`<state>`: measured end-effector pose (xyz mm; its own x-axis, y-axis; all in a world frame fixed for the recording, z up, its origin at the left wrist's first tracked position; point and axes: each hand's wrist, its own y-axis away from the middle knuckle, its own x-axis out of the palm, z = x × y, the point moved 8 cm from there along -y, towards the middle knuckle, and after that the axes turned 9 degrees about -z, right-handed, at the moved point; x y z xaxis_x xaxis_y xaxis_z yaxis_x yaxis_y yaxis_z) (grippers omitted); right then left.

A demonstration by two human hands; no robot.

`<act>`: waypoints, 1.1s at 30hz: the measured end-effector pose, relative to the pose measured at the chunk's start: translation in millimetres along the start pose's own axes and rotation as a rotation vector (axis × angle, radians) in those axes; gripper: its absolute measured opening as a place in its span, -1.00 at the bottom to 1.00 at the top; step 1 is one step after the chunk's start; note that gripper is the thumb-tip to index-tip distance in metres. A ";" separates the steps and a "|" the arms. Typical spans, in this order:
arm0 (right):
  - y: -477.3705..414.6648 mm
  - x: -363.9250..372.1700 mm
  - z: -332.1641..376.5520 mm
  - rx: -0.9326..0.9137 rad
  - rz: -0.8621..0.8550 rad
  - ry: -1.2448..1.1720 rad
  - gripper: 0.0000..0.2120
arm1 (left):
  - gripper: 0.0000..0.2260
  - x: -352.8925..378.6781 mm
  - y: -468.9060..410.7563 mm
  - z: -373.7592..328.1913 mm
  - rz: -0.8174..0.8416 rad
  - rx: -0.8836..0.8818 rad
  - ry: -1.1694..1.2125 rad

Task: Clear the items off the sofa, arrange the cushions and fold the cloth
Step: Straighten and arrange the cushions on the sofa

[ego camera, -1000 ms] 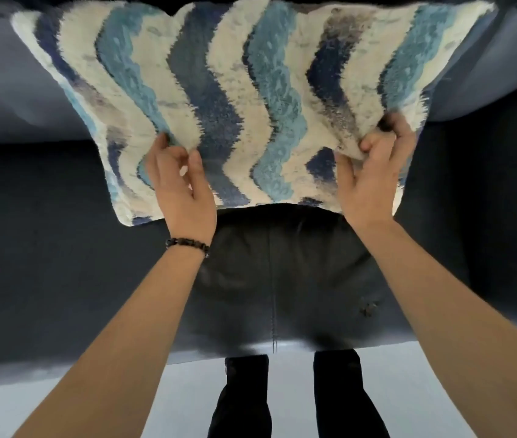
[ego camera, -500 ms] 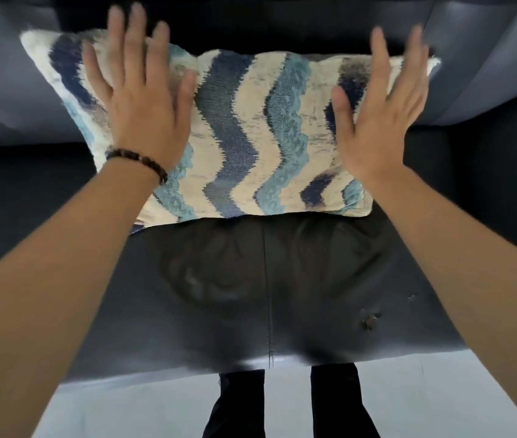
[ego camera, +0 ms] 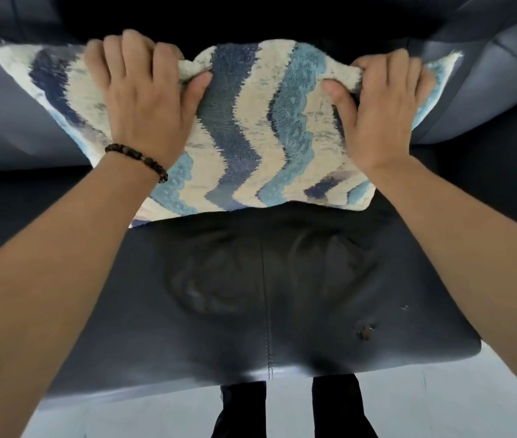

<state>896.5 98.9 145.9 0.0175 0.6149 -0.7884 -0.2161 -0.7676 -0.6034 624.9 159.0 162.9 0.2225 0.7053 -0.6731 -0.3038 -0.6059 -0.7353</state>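
Dark leather sofa (ego camera: 266,295) fills the view, its seat bare. Against the far backrest stands the zigzag-striped cushion (ego camera: 244,131), blue and cream. The left hand (ego camera: 143,102) and right hand (ego camera: 380,112) each clamp its top edge, bunching fabric. Plumping it well probably means even pulls on both sides, then setting it upright and centred. No brand or writing is legible.

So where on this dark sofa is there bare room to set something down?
The dark leather seat is bare from the blue-and-white zigzag cushion down to its front edge, between both forearms. The backrest area is crowded: the left hand and right hand grip the cushion there.
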 end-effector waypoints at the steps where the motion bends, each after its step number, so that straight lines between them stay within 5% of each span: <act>1: -3.8 1.5 -0.6 -0.009 0.003 0.005 -0.41 | -0.60 3.4 -2.6 -0.9 0.009 -0.005 -0.012; 6: 18.5 38.2 -1.3 -0.082 0.281 0.034 -0.37 | -0.47 40.2 32.1 -13.2 0.442 0.002 -0.016; 10: 27.0 38.1 -2.3 -0.045 0.307 0.003 -0.40 | -0.49 32.0 38.7 -13.7 0.464 -0.007 -0.006; 14: 43.6 -5.5 4.1 0.044 0.253 -0.286 -0.53 | -0.60 -6.8 52.2 -12.4 0.377 -0.142 0.171; 18: 105.8 -78.6 3.2 0.145 0.387 -0.429 -0.59 | -0.66 -97.2 106.4 -36.3 0.412 -0.368 0.398; 26: 207.1 -292.3 -16.2 0.652 0.816 -0.586 -0.53 | -0.59 -346.8 172.9 -117.3 0.795 -0.875 0.517; 33: 147.2 -442.8 -29.0 0.489 0.858 -0.747 -0.66 | -0.65 -548.3 106.5 -129.8 0.506 -1.244 0.359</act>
<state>885.3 -291.6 402.7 -0.8357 0.0220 -0.5488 -0.2272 -0.9235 0.3090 590.7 -340.0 443.3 0.6181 0.2964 -0.7280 0.5512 -0.8237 0.1326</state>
